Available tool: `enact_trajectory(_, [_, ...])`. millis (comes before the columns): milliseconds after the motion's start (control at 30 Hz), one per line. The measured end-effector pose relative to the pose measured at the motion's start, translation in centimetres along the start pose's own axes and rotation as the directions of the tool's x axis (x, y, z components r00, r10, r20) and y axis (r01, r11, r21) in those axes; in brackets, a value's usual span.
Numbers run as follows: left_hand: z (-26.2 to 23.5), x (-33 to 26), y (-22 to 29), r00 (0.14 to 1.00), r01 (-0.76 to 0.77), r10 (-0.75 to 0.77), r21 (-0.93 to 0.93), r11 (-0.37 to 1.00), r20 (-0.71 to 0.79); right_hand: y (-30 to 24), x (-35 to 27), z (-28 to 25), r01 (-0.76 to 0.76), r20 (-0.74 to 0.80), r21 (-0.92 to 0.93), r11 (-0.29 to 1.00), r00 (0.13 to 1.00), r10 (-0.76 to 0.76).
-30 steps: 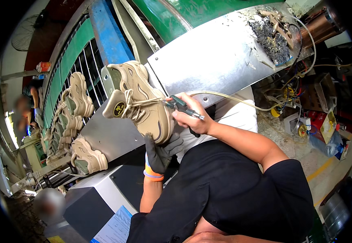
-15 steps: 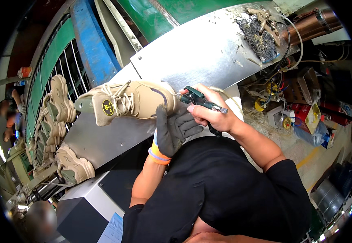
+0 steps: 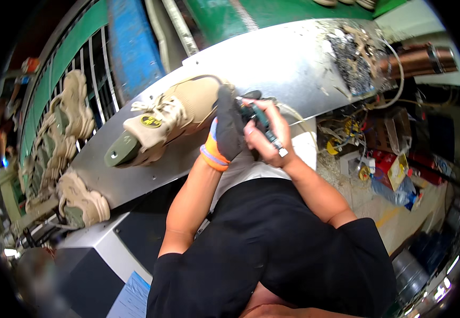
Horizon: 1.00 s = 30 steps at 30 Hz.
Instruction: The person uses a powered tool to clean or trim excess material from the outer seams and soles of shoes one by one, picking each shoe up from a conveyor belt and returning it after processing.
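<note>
A beige lace-up sneaker (image 3: 194,98) with a dark tongue badge lies tilted over a metal tabletop (image 3: 272,69). From its opening juts an olive-green shoe last (image 3: 123,150) with a hole. My left hand (image 3: 231,130), in a dark grey glove with an orange cuff, grips the sneaker's toe end; part of the fingers is hidden. Just right of it, my bare right hand (image 3: 275,130) is wrapped round a green-and-black hand tool (image 3: 262,117) with a silver fitting at its rear. The tool's front end is close to the glove; whether it touches the shoe is hidden.
Several similar shoes (image 3: 76,103) stand along a rack at left, with another shoe (image 3: 83,200) nearer. Dark scraps (image 3: 352,61) lie at the table's far right, beside a copper-coloured pipe (image 3: 418,59). A blue beam (image 3: 134,45) and green surface (image 3: 217,21) border the back.
The shoe has turned, its heel end swinging nearer to me. My gloved hand has gone from palm up with spread fingers to gripping the toe. The tool has turned and moved close to the glove.
</note>
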<state>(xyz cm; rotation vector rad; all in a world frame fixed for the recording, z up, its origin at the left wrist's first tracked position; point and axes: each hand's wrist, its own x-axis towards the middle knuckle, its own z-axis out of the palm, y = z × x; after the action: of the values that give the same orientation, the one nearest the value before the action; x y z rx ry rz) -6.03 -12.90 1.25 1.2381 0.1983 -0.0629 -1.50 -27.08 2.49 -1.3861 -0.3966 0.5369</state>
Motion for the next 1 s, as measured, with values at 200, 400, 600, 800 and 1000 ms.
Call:
enact_trajectory(200, [-5.9, -11.1, 9.9, 0.979, -0.11, -0.032, 0.653, 0.75, 0.201, -0.5, 4.6, -0.9, -0.159, 0.132, 0.232, 0.96, 0.983, 0.131])
enact_trajectory(400, [-8.8, -15.7, 17.7, 0.978, -0.087, 0.135, 0.898, -0.432, 0.16, 1.2, 11.8, 2.6, -0.278, 0.232, 0.417, 0.865, 0.953, 0.194])
enact_trajectory(600, [-4.6, -8.4, 16.5, 0.907, -0.413, -0.081, 0.834, -0.367, 0.413, 0.6, 12.3, 3.0, -0.245, 0.303, 0.377, 0.893, 0.944, 0.132])
enact_trajectory(800, [-4.3, -0.8, 13.8, 0.805, -0.462, 0.307, 0.861, -0.212, 0.508, 1.3, 7.0, -6.6, 0.113, 0.207, -0.044, 0.993, 0.973, -0.102])
enact_trajectory(1000, [-3.9, 2.9, 12.3, 0.792, -0.426, 0.469, 0.904, -0.034, 0.391, -0.5, 5.1, -9.1, 0.009, 0.267, -0.358, 0.934, 0.959, 0.093])
